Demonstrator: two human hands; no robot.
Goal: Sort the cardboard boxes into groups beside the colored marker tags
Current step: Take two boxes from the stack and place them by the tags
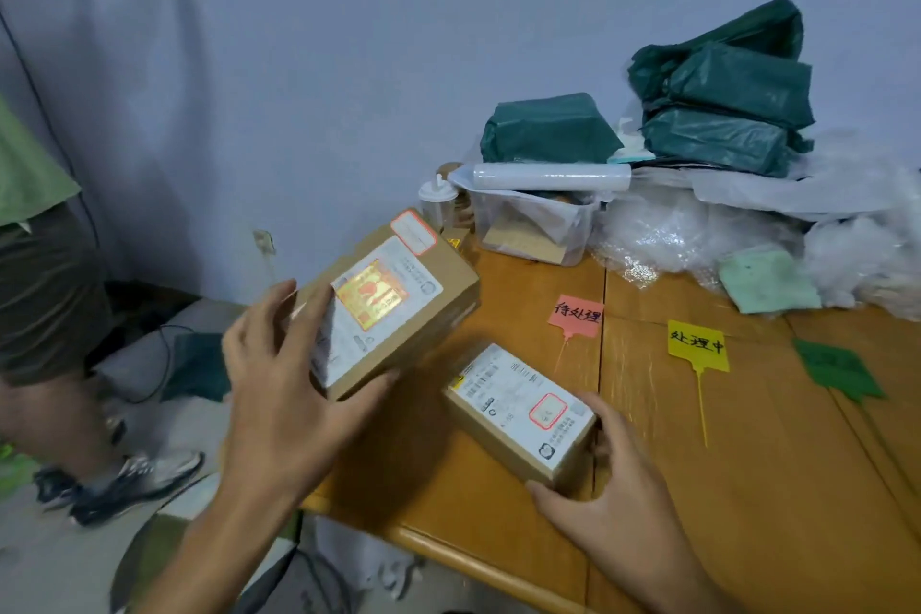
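My left hand [284, 379] grips the near end of a large cardboard box [398, 299] with a white label and a red-edged sticker, held tilted over the table's left edge. A smaller cardboard box [518, 409] with the same kind of sticker lies flat on the wooden table [747, 489]. My right hand [608, 489] clasps its near right corner. Three marker tags lie to the right of the boxes: a pink tag [575, 317], a yellow tag [696, 345] and a green tag [837, 369]. The small box sits just left of the pink tag.
At the back stand a clear plastic bin [533, 229], a small bottle [436, 204], dark green wrapped parcels [722, 115], bubble wrap [658, 229] and a pale green cloth [767, 282]. A person's legs and shoes [124, 479] are on the floor at the left.
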